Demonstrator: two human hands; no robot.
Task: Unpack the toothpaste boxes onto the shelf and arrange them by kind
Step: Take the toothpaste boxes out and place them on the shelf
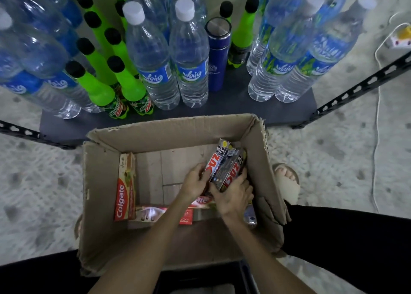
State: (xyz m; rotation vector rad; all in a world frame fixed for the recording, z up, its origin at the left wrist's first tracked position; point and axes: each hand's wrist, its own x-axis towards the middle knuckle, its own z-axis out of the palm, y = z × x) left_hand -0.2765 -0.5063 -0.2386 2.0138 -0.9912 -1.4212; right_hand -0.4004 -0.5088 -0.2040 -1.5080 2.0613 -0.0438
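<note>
A bundle of silver toothpaste boxes (224,168), number unclear, is gripped inside the cardboard carton (100,204) near its right wall. It is held by the left hand (195,182) and right hand (233,195), fingers curled around it, long axis pointing up-right toward the shelf (278,106). One Colgate box (125,189) lies lengthwise along the carton's left wall; another red box (164,214) lies across the near wall.

"Colgate" on red toothpaste box (123,193) at cardboard carton (104,204) left wall; "Waig" on blue water bottle labels (191,73) behind carton; "Mountain Dew", upside down, on green bottles (120,110)
</note>
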